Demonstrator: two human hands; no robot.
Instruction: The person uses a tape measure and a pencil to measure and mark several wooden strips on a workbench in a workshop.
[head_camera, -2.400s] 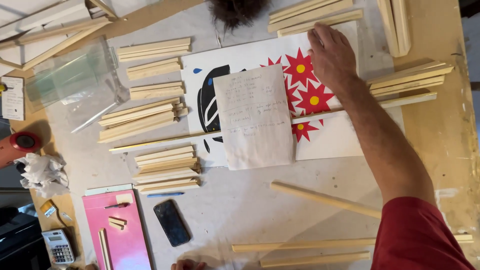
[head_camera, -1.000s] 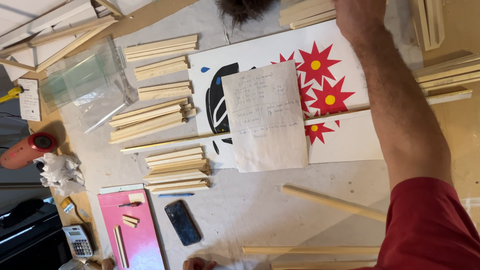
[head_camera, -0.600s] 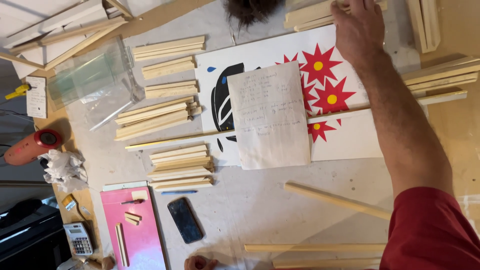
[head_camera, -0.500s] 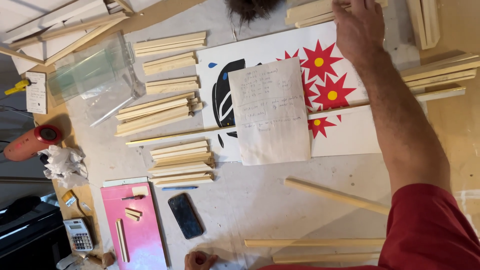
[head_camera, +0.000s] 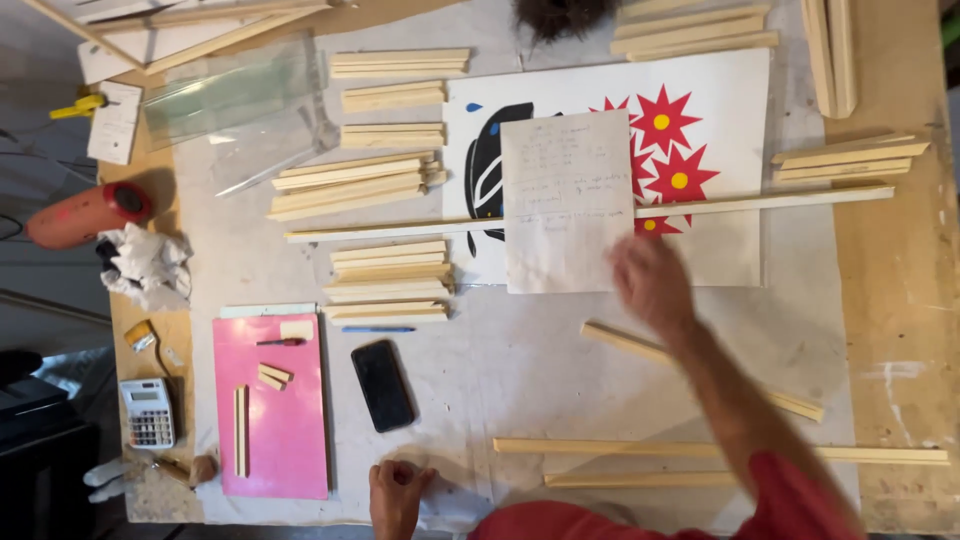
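Note:
My right hand (head_camera: 651, 285) is blurred in motion over the lower right corner of a handwritten paper sheet (head_camera: 565, 200), fingers apart and holding nothing. The sheet lies on a white poster (head_camera: 725, 95) with red stars and a black shape. A long wooden strip (head_camera: 790, 202) runs across both. Just below my right hand a shorter wooden strip (head_camera: 620, 341) lies slanted on the table. My left hand (head_camera: 395, 497) rests at the near table edge, fingers curled, nothing in it, next to a black phone (head_camera: 382, 385).
Stacks of cut wooden strips (head_camera: 388, 282) lie left of the poster, with more strips (head_camera: 845, 160) at the right. A pink board (head_camera: 285, 420), a blue pen (head_camera: 378, 329), a calculator (head_camera: 147, 412), a red tool (head_camera: 85, 215) and crumpled paper (head_camera: 150, 265) sit at the left. Two long strips (head_camera: 600, 447) lie near me.
My right hand has pulled back from the strips at the far edge, down to the sheet's lower corner. The view has shifted, and my left hand shows more fully.

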